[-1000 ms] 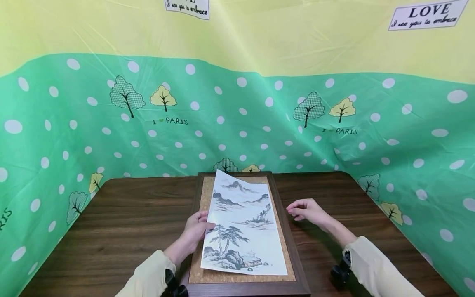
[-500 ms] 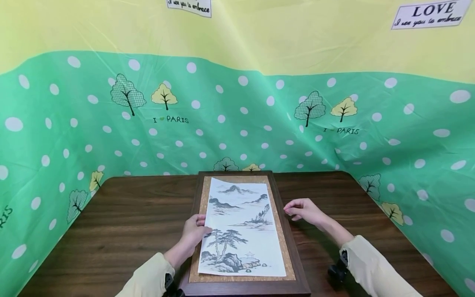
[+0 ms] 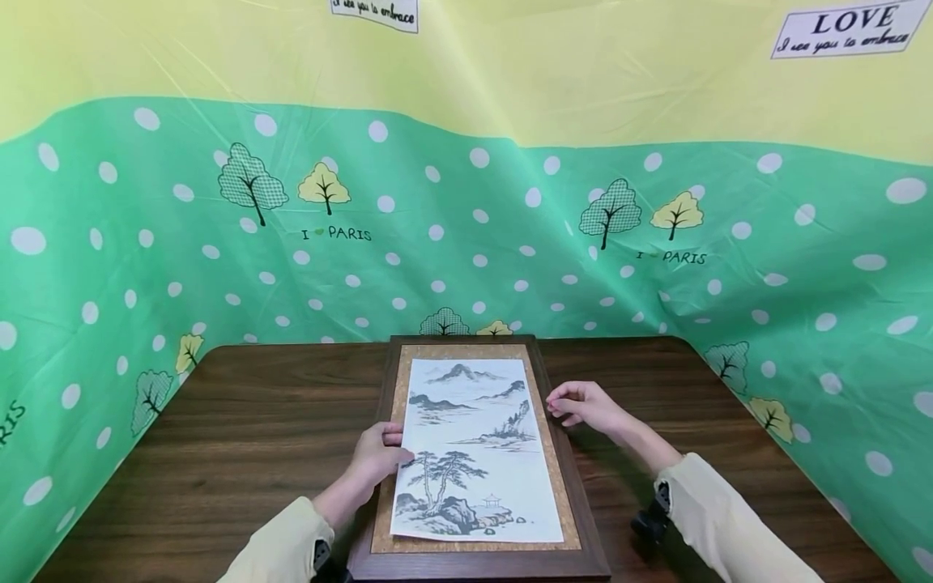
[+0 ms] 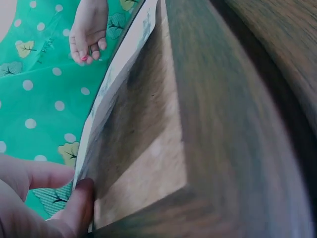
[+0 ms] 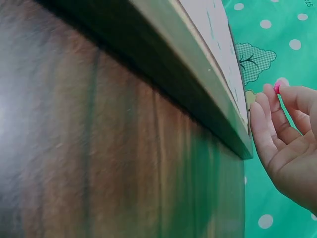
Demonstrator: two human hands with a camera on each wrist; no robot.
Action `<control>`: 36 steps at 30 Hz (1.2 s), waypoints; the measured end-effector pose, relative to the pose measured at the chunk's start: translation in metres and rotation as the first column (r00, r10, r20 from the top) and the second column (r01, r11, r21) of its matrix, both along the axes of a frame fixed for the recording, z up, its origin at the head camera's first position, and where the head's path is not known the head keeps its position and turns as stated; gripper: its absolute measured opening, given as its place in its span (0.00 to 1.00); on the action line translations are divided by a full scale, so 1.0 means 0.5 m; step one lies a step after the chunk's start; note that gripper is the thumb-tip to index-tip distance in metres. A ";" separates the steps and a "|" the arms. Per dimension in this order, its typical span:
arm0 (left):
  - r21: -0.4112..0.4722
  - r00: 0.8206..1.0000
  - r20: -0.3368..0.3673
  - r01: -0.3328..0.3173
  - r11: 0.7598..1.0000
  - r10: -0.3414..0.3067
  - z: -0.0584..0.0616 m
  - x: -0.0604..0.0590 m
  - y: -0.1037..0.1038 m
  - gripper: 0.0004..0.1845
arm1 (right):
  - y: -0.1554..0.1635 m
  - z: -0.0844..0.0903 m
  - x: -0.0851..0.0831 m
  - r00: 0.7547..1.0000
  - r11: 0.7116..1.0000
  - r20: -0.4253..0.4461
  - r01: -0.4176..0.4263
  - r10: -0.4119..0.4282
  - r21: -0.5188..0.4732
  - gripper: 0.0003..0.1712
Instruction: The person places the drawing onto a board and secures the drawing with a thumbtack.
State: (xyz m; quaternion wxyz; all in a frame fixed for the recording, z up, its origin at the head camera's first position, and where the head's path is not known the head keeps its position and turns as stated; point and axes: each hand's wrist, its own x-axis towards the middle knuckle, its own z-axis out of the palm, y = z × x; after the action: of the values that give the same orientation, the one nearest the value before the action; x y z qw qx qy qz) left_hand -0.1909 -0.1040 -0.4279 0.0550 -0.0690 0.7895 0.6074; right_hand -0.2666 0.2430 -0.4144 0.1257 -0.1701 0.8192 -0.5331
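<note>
Dark wooden tabletop: I see the landscape print now flat inside the frame; left hand pinches its edge, right hand nearer, grip loose, empty.

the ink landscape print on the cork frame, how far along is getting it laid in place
Mostly done: the white paper print with an ink landscape lies flat on the cork panel of the dark wooden frame, roughly centred, cork showing on every side. In hand: the left hand pinches the print's left edge; the right hand hovers at the frame's right rail, holding nothing. Left: letting go and any fastening; no pins visible.
</note>
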 end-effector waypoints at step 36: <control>-0.400 0.917 -0.213 0.233 0.886 -0.337 -0.028 -0.076 -0.159 0.36 | -0.091 0.000 -0.049 1.000 1.000 0.013 0.019 -0.018 -0.004 0.15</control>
State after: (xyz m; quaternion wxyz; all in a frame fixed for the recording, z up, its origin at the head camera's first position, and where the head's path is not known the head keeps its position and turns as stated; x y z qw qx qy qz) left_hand -0.2290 -0.1835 -0.4421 0.0200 0.1254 0.8900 0.4379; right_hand -0.2913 0.1978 -0.4141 0.1257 -0.1594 0.8188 -0.5369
